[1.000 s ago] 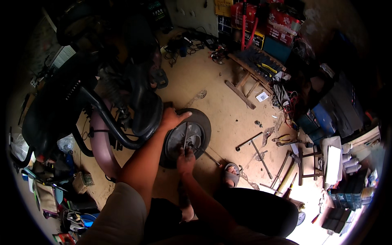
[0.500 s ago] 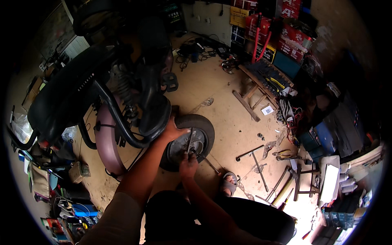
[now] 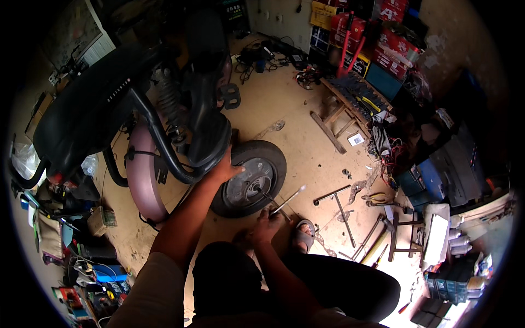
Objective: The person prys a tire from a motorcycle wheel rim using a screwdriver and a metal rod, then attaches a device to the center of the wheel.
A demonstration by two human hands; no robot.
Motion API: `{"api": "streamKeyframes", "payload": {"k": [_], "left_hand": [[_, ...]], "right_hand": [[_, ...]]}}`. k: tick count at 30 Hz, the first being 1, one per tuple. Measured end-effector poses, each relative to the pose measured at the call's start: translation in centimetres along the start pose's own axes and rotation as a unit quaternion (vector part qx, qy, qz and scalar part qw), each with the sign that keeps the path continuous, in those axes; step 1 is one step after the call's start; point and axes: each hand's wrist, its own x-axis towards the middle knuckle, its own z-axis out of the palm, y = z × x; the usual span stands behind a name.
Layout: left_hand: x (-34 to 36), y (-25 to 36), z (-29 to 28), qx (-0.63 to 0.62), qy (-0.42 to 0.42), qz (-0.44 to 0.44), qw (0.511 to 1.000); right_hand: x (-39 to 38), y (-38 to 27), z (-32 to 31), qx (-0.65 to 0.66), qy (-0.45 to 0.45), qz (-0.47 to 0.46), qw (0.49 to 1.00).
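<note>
My left hand (image 3: 226, 168) grips the left side of a black tyre (image 3: 270, 158) fitted on a dark metal rim (image 3: 240, 190), its fingers partly hidden. Beside this wheel, my right hand (image 3: 264, 229) is closed round a long silvery metal tool (image 3: 290, 198), angled up to the right, clear of the hub. A thin rod (image 3: 268, 198) sticks out of the hub centre toward the lower right. Just left of the wheel stands a scooter (image 3: 82, 126) with black tubular frame and pinkish rear mudguard (image 3: 144, 183).
A wooden stool (image 3: 345, 98) holds tools. On the floor to my right are a cross-shaped wrench (image 3: 344, 216), pliers (image 3: 376, 200), a hammer and long tools (image 3: 377, 240). Stacked boxes (image 3: 394, 49) line the back; cables (image 3: 257, 60) and clutter surround me. My sandalled foot (image 3: 303, 235) is beside the wheel.
My right hand has pulled away from the hub, down and to the right, turning the metal tool from upright over the wheel to a slant. My left hand stays on the tyre.
</note>
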Motion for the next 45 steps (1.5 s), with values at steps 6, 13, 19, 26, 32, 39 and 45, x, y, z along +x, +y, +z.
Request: {"api": "streamKeyframes", "payload": {"k": [6, 13, 19, 26, 32, 39, 45], "left_hand": [[0.7, 4.2, -0.7, 0.01, -0.067, -0.057, 0.996], [-0.7, 1.9, 0.2, -0.112, 0.041, -0.03, 0.992], [-8.5, 0.5, -1.8, -0.237, 0.086, -0.017, 0.968], [-8.3, 5.4, -2.6, -0.177, 0.094, -0.067, 0.977], [-9.0, 2.4, 1.4, -0.269, 0.145, -0.019, 0.952], [-9.1, 2.8, 1.2, -0.307, 0.13, 0.015, 0.943], [-12.0, 1.3, 2.6, -0.372, 0.139, -0.028, 0.917]], "right_hand": [[2.2, -3.6, -1.1, -0.005, 0.016, 0.096, 0.995], [2.1, -4.2, -1.1, -0.009, 0.011, 0.093, 0.996], [2.9, -3.1, -3.4, -0.091, -0.025, 0.033, 0.995], [6.7, 9.6, -17.2, -0.556, -0.249, 0.02, 0.793], [2.5, 3.3, -12.6, -0.518, -0.098, -0.344, 0.777], [6.1, -22.4, 13.2, -0.517, -0.518, -0.593, 0.335], [6.8, -18.9, 17.4, -0.523, -0.6, -0.572, 0.197]]}}
